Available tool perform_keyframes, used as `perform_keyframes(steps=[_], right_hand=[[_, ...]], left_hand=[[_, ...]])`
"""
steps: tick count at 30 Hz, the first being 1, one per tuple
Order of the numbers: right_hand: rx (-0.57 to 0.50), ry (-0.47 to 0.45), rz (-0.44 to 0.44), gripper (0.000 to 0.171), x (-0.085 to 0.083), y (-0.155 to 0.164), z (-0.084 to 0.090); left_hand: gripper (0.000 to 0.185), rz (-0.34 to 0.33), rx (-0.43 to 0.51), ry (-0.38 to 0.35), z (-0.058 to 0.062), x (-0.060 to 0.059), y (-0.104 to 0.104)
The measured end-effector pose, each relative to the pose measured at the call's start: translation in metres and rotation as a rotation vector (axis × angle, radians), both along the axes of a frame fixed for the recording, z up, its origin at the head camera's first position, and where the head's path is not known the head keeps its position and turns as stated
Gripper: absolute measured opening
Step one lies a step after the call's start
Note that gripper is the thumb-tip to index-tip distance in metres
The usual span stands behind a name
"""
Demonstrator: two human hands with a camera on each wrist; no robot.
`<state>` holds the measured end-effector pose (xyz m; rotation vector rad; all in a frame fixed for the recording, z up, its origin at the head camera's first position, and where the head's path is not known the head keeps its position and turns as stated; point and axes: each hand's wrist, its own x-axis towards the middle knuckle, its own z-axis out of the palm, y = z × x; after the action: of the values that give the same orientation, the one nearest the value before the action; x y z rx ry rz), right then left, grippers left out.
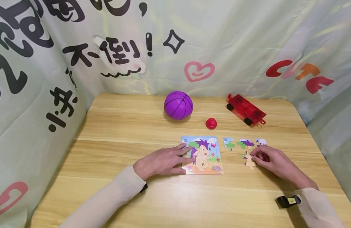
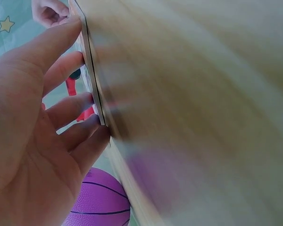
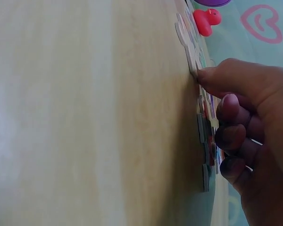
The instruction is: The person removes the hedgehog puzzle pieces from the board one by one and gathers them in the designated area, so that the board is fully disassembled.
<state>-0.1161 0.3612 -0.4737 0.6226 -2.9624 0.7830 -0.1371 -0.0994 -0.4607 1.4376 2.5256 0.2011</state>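
My left hand lies with spread fingers on the left part of a square picture board, which shows a purple-haired cartoon animal. In the left wrist view, the fingertips rest along the board's edge. To the right, my right hand pinches a beige and purple jigsaw puzzle piece between thumb and forefinger, low over the table. Its other fingers are curled in. Just beyond this piece, other puzzle pieces lie in a row, the rightmost partly behind the hand.
Behind the board sit a purple ball with black lines and a small red toy, duck-shaped in the right wrist view. A see-through red toy wagon stands at the back right. Printed curtains hang around the wooden table.
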Motion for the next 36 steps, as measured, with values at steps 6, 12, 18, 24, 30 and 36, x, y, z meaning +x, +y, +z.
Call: perform_keyframes(steps=[6, 12, 18, 24, 30, 36], right_hand=[[-0.019, 0.013, -0.007, 0.021, -0.001, 0.007, 0.005], [0.003, 0.045, -0.028, 0.021, -0.003, 0.017, 0.013], [0.005, 0.04, -0.005, 0.022, -0.005, 0.015, 0.014], [0.024, 0.015, 0.028, 0.022, -0.006, 0.008, 0.009], [0.031, 0.04, 0.045, 0.024, -0.007, 0.005, 0.006], [-0.029, 0.006, 0.002, 0.021, -0.005, -0.004, 0.014]], left_hand=[[0.058, 0.013, 0.001, -0.023, 0.0, 0.0, 0.0], [0.058, 0.014, 0.012, -0.028, 0.001, 0.0, 0.0], [0.058, 0.002, 0.016, -0.014, 0.0, 0.0, -0.001], [0.058, 0.002, 0.027, -0.021, 0.0, -0.001, -0.001], [0.058, 0.012, 0.024, -0.027, 0.001, 0.0, -0.001], [0.058, 0.007, 0.024, -0.015, 0.001, 0.001, -0.002]])
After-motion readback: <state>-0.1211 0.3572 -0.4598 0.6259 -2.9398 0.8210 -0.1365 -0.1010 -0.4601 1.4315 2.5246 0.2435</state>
